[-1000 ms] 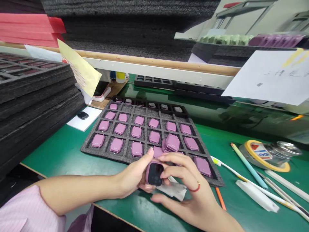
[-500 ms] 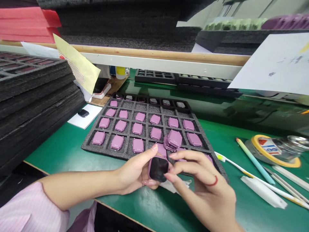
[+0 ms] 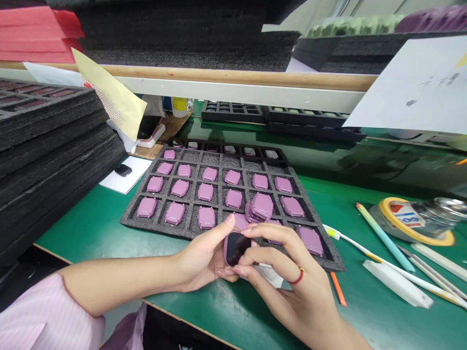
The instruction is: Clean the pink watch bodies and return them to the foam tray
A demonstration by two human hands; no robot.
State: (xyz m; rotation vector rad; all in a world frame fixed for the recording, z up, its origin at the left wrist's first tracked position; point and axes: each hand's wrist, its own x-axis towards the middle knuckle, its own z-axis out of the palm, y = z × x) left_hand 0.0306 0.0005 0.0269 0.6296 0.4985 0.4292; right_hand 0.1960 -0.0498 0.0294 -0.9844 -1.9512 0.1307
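Head view shows the left hand [image 3: 200, 257] clasping a purple-framed smartwatch [image 3: 234, 248] in front of the foam tray [image 3: 155, 226]; the right hand [image 3: 297, 287] touches it with bent fingers, whether pinching I cannot tell. A loose hold could drop it onto the table [image 3: 87, 218]; pressing fingertips could smudge its screen [image 3: 235, 245].

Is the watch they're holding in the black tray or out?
Out: the left hand holds the watch, and the right hand touches it; the tray lies beyond.

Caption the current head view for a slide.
Left hand holds a purple-framed device, right hand at its edge, by a foam tray of purple cases.
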